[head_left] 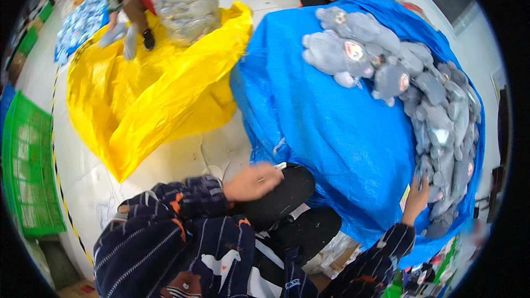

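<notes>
At the half-curled right hand (418, 200), many grey furry plush toys (433, 115) remain heaped, finished share unclear; blurred left hand (254, 182) loosely curled, both grips indeterminate.

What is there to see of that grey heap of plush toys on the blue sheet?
The grey plush toys look soft and furry, with rounded heads and limbs; a few show pale, round face patches. They lie jumbled and overlapping along the right side of the blue sheet, whose raised edge curves around them, while a few spread out at the far end. The right hand appears to touch the near part; its grip is unclear.
</notes>
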`<state>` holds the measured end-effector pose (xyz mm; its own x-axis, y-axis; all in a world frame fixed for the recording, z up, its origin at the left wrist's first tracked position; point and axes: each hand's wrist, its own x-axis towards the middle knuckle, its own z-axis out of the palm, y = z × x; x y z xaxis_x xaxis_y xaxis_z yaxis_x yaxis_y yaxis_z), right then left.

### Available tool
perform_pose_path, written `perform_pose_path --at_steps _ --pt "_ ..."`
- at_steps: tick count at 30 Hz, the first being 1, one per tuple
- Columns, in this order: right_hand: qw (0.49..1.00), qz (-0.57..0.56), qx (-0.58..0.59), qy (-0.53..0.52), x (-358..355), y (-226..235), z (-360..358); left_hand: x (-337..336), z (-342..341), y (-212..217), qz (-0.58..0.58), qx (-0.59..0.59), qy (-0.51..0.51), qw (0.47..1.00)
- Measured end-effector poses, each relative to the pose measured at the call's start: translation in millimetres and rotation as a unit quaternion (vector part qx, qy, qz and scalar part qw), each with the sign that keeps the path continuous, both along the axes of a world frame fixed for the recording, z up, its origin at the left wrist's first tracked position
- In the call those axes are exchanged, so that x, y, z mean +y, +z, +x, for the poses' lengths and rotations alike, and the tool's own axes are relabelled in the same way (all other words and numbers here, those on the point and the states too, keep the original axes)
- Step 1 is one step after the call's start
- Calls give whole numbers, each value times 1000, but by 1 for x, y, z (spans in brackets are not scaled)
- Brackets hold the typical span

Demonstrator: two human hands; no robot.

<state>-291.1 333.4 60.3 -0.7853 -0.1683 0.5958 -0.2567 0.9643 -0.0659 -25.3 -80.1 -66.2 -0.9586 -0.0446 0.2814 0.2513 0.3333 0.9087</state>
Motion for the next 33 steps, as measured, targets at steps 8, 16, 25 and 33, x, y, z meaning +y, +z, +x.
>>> perform_pose_path --at_steps 8,16,25,33 --pt "989 71 -4 -128 -27 3 -51 61 -16 -12 -172 99 -270 942" --pt "985 126 -38 -114 3 11 -46 69 -21 -9 -133 98 -263 951" --pt "974 -195 57 97 -66 75 14 70 -13 -16 -134 113 -238 955" --pt "936 -256 11 240 -109 -13 56 56 -11 -10 138 -113 -171 969"
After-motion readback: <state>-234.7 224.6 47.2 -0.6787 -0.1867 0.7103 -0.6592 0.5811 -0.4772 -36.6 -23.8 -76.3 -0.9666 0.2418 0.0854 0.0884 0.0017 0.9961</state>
